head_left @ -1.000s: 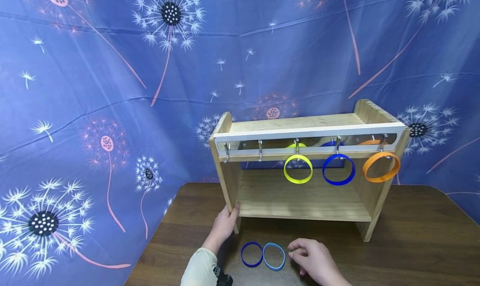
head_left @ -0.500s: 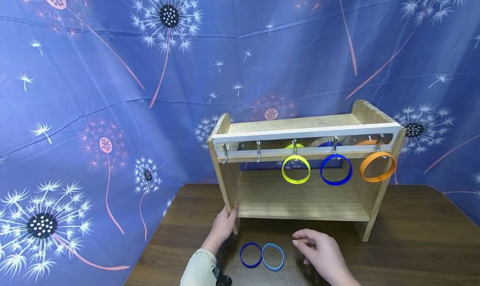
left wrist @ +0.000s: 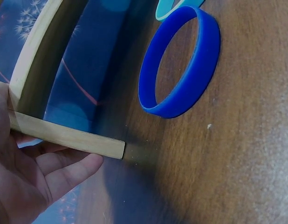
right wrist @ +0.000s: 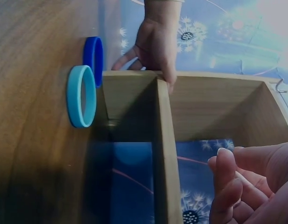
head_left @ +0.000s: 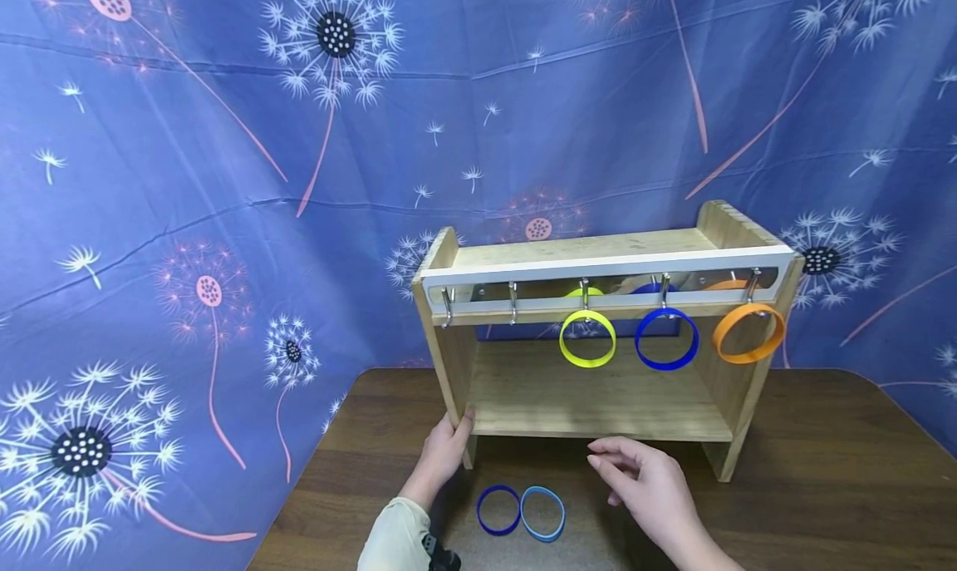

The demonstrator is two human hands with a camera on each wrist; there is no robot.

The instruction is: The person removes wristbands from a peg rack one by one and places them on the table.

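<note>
My left hand [head_left: 441,453] grips the lower left side panel of the wooden rack [head_left: 604,388]; in the left wrist view, the fingers [left wrist: 72,175] lie against the board's outer side. Loosely bent and holding nothing, my right hand [head_left: 654,488] hovers before the lower shelf. Yellow [head_left: 568,356], blue [head_left: 646,356] and orange [head_left: 723,353] rings hang from three hooks on the right; the two left hooks [head_left: 448,309] carry no ring. On the table, a dark blue ring [head_left: 481,521] and a light blue ring [head_left: 544,538] lie side by side, left of my right hand.
The brown table [head_left: 837,471] extends on both sides of the rack. Behind it hangs a blue cloth [head_left: 359,155] with dandelion prints. A black device [head_left: 446,558] is on my left wrist, near the dark blue ring.
My right hand has moved up and to the right, away from the light blue ring. My left hand keeps its hold on the rack. The head view has shifted slightly.
</note>
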